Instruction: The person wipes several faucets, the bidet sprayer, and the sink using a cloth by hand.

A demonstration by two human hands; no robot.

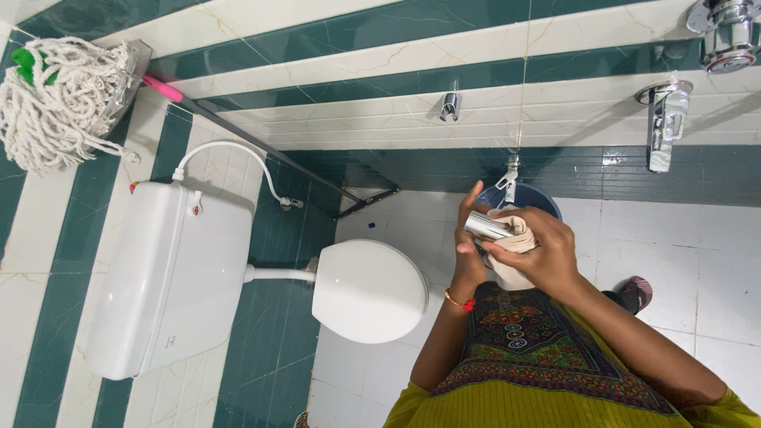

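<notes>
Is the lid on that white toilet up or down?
Down. The white oval toilet lid lies flat over the bowl, its smooth closed top facing the camera, with no opening showing.

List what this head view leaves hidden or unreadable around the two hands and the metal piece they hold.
- Metal tube, head view: its far end is wrapped in the beige cloth under the right hand.
- Left hand: palm turned away, grip unclear.
- Blue bucket: mostly behind the hands; contents unseen.
- Chrome tap: cut by the top right edge.
- Mop: handle end hidden behind the cistern.
</notes>
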